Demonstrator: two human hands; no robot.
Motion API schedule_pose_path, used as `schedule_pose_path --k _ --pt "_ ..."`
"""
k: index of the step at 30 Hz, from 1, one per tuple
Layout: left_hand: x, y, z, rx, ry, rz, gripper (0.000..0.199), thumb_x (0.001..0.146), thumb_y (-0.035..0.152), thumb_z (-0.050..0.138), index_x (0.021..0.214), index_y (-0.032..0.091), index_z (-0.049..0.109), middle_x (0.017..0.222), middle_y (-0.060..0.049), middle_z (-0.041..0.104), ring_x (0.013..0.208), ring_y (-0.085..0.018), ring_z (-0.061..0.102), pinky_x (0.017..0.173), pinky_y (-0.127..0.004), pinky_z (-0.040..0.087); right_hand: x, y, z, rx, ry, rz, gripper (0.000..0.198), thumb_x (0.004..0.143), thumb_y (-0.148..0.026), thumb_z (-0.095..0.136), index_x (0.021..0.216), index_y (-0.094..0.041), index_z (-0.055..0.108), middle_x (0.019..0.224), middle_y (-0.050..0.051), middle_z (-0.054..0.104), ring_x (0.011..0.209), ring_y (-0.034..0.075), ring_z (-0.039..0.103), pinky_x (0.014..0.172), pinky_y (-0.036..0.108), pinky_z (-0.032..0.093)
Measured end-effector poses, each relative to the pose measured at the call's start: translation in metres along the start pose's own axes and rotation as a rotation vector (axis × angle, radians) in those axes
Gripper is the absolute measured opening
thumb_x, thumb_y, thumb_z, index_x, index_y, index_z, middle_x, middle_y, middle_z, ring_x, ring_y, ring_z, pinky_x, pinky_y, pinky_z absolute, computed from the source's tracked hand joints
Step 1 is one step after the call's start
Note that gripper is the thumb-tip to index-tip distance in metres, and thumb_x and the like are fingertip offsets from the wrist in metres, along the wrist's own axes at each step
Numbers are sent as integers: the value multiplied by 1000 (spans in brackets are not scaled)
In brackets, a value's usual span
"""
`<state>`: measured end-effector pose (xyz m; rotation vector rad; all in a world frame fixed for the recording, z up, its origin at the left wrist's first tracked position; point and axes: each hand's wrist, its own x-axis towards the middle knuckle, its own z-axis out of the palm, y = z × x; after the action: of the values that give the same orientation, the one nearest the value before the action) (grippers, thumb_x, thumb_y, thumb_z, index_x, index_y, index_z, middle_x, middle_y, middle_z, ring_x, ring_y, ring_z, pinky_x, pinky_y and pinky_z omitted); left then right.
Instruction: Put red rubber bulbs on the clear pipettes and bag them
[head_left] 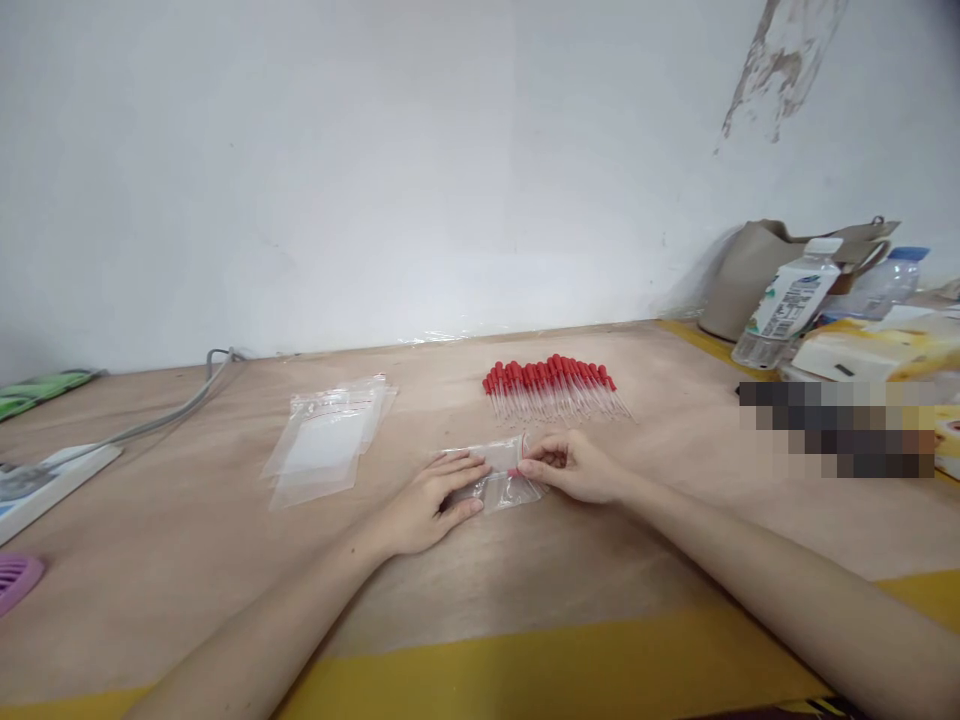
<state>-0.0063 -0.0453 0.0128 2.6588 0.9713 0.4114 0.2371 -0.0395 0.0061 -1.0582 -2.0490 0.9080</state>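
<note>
A clear zip bag (498,494) with a red line along its right end lies flat on the table in front of me. A small red piece (514,472) shows at that end, apparently a dropper's bulb inside the bag; its tube is hard to make out. My left hand (435,505) rests on the bag's left part, fingers stretched out and thumb apart. My right hand (574,467) pinches the bag's right end by the red line, thumb and forefinger together. Just beyond lie many droppers (551,385) with red bulbs and clear tubes, side by side in a row.
Several flat zip bags (319,440) overlap to the left. Further left are a grey cable (172,408), a white power strip (67,485) and a purple object (19,580). At right stand a plastic bottle (791,300) and a beige bag (742,280). Yellow tape (487,675) runs along the front edge.
</note>
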Motion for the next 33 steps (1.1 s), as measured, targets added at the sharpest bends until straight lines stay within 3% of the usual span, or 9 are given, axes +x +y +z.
schedule_pose_path --k 5,12,16,24,28,30,33 --pt "0 1 1 -3 24 -9 43 87 39 41 128 27 41 133 -4 41 125 -22 32 103 -44 27 1 5 12 -38 143 53 26 64 -41 67 71 -16 67 64 2 60 55 10 48 49 22 37" --pt "-1 1 2 -41 84 -14 44 85 38 44 128 26 39 134 -5 40 123 -22 36 101 -42 30 0 0 12 347 198 243 28 62 -41 67 66 -14 58 57 0 57 50 9 47 49 22 36" --pt "-2 1 3 -78 124 -34 44 84 36 47 125 24 40 130 -7 45 117 -23 43 95 -42 36 -2 -2 8 463 175 247 30 61 -40 68 69 -16 53 59 -2 57 54 9 50 55 23 39" --pt "-2 4 2 -84 203 -87 26 79 37 53 98 20 48 117 -8 52 97 -21 54 79 -35 44 -3 3 6 558 118 224 28 63 -39 68 67 -17 51 58 -3 55 55 9 50 58 24 41" --pt "-1 3 3 -90 189 -64 24 80 36 52 98 21 49 112 -7 55 102 -21 52 85 -35 41 -3 6 2 746 99 265 29 60 -36 71 71 -17 52 68 -1 59 63 10 55 68 28 45" --pt "-1 3 3 -85 206 -67 22 79 37 53 92 20 50 111 -7 54 100 -21 52 84 -34 41 -3 10 0 717 76 286 30 56 -31 73 74 -17 54 72 -1 60 68 11 57 71 28 45" --pt "-2 4 3 -73 225 -116 23 77 40 54 82 19 48 106 -7 56 82 -18 56 69 -30 44 -2 17 0 558 33 297 30 56 -25 73 79 -15 55 70 0 60 66 11 57 69 27 45"
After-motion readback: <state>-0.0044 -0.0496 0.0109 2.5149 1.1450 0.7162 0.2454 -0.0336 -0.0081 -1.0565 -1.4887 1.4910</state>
